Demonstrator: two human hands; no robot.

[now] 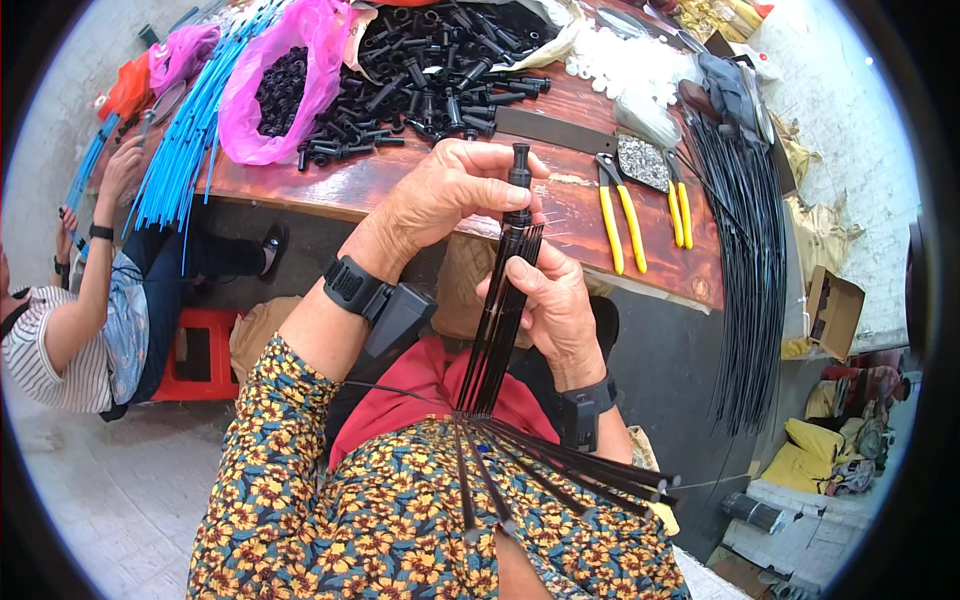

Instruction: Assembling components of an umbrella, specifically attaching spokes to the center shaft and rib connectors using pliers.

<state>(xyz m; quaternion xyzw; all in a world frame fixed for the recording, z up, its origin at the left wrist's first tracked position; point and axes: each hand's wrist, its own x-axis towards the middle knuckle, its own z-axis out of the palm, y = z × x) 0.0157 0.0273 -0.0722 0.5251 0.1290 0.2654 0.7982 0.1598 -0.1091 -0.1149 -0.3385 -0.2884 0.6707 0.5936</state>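
Note:
My left hand (pixel 450 190) is closed around a black stepped plastic tube (pixel 519 180), held upright over the table's front edge. Below it, my right hand (pixel 555 310) grips a bundle of thin black rods (pixel 490 350), thumb across the front. The rods' upper ends gather close under the tube; whether they sit inside it I cannot tell. Their lower parts rest against my lap and splay out to the lower right, with small pale end caps. Some fine pale wire ends stick out beside the right fingers.
On the reddish wooden table (pixel 640 275) lie a heap of black plastic tubes (pixel 420 85), a pink bag (pixel 235 120) of small black parts, yellow-handled pliers (pixel 622 225), white parts (pixel 635 65) and long black rods (pixel 740 280). Blue rods (pixel 185 150) overhang at left, near another person (pixel 80 330).

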